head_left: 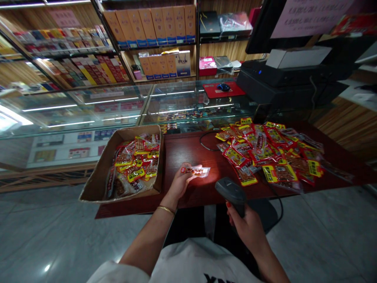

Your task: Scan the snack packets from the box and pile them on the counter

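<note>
My left hand (180, 181) grips a small snack packet (196, 171), red with a clear end, above the dark red table (179, 151). Reddish light from a handheld barcode scanner (230, 192) falls around the packet's right end. The scanner sits in my right hand (246, 222), its head tilted up and to the left, apart from the packet. Left of my hands, a cardboard box (161, 165) holds many red and yellow snack packets (137, 157). A loose pile of similar packets (265, 149) covers the table's right side.
Behind the table runs a glass display counter (118, 106). On it lie a red mouse pad (206, 91) and a mouse (224, 87). A black monitor (257, 31) and dark till equipment (265, 86) stand at the right. The scanner's cable (281, 208) hangs beside a stool.
</note>
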Available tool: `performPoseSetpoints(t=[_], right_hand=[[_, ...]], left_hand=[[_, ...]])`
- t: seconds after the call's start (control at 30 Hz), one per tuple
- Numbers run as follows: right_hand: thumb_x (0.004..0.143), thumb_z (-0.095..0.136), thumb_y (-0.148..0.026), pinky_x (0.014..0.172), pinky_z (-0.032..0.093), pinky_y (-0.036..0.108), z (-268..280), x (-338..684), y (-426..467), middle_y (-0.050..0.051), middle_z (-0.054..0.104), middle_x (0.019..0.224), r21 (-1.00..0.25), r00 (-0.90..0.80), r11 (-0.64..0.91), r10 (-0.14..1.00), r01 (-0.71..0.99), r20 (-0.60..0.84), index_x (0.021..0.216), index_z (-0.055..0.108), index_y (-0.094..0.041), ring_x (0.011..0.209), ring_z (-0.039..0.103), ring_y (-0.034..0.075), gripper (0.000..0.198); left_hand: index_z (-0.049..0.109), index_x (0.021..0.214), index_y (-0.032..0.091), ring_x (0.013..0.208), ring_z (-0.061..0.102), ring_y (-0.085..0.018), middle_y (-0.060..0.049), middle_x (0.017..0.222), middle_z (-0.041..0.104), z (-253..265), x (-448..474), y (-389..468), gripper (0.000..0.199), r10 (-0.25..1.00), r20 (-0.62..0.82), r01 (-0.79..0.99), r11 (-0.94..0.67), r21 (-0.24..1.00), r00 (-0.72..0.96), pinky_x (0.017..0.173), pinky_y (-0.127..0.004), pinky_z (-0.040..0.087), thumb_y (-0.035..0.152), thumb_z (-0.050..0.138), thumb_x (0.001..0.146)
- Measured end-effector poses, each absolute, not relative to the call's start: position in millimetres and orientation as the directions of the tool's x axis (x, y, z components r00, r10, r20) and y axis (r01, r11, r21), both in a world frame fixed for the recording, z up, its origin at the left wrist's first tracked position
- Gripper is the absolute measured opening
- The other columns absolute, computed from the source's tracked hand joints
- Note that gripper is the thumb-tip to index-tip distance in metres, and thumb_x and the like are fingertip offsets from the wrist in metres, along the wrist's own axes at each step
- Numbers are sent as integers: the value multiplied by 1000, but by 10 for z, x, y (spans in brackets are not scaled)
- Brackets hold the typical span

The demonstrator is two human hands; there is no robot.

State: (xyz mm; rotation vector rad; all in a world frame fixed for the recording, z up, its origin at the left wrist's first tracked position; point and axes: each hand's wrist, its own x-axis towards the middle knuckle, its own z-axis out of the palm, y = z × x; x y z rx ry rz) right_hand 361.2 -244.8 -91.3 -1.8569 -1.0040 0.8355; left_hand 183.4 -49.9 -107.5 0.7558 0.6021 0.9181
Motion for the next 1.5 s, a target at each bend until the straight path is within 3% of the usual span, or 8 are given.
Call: performPoseSetpoints(t=[0.13, 0.4, 0.67, 0.97, 1.13, 1.2, 1.37, 1.5], right_hand=[[91, 56, -68, 56, 51, 29, -903, 3614, -2459, 1, 66, 58, -894, 451, -318, 879, 314, -154, 83, 64, -23, 52, 66, 21, 46], [90, 58, -68, 55, 51, 29, -890, 3598, -2468, 1, 67, 58, -888, 462, -344, 869, 306, -177, 82, 63, -23, 52, 66, 21, 46], [91, 55, -71, 54, 51, 28, -814, 3597, -2536, 2, 66, 56, -875, 463, -329, 875, 354, -142, 78, 63, -23, 51, 66, 21, 50], [90, 54, -71, 53, 51, 29, -772, 3609, -2612, 1, 65, 54, -858, 487, -362, 859, 364, -156, 76, 63, -24, 50, 65, 20, 50], [88, 57, -71, 54, 51, 30, -748, 3619, -2599, 0, 66, 54, -861, 483, -371, 858, 349, -174, 81, 64, -24, 50, 66, 21, 48], [88, 58, -70, 56, 51, 30, -734, 3626, -2576, 1, 67, 56, -861, 481, -368, 860, 351, -171, 82, 65, -24, 52, 67, 22, 47], [89, 58, -66, 56, 51, 30, -727, 3646, -2518, 0, 66, 55, -875, 508, -339, 852, 346, -128, 83, 65, -23, 50, 66, 21, 44], [91, 60, -62, 53, 51, 29, -764, 3657, -2526, 1, 69, 57, -900, 499, -297, 860, 321, -106, 88, 68, -22, 49, 67, 21, 40]], left_hand=[[53, 94, 23, 120, 66, -29, -5, 101, 76, -1103, 1826, -491, 34, 863, -140, -481, 398, 781, 486, 110, -51, 42, 16, 76, 70], [48, 94, 21, 109, 71, -29, -9, 110, 76, -1061, 1833, -503, 38, 856, -161, -441, 404, 802, 491, 106, -50, 45, 19, 80, 74], [53, 92, 23, 111, 70, -29, -4, 100, 77, -1089, 1833, -491, 33, 867, -145, -471, 392, 790, 477, 110, -54, 42, 17, 76, 70], [55, 93, 23, 114, 69, -29, -5, 106, 76, -1120, 1841, -483, 31, 869, -140, -500, 397, 770, 474, 111, -55, 42, 16, 77, 71], [62, 119, 22, 117, 67, -30, -12, 131, 69, -1055, 1851, -504, 46, 873, -124, -474, 369, 800, 471, 110, -55, 44, 22, 80, 76], [66, 121, 19, 118, 67, -32, -14, 135, 67, -1027, 1847, -512, 46, 870, -123, -443, 360, 821, 478, 107, -53, 47, 26, 80, 78], [73, 112, 16, 114, 68, -30, -13, 130, 70, -1046, 1806, -498, 35, 873, -116, -415, 337, 845, 474, 99, -44, 54, 26, 78, 79], [73, 112, 16, 107, 70, -26, -10, 110, 75, -1083, 1818, -427, 34, 901, -178, -474, 367, 801, 396, 93, -39, 57, 32, 71, 83]])
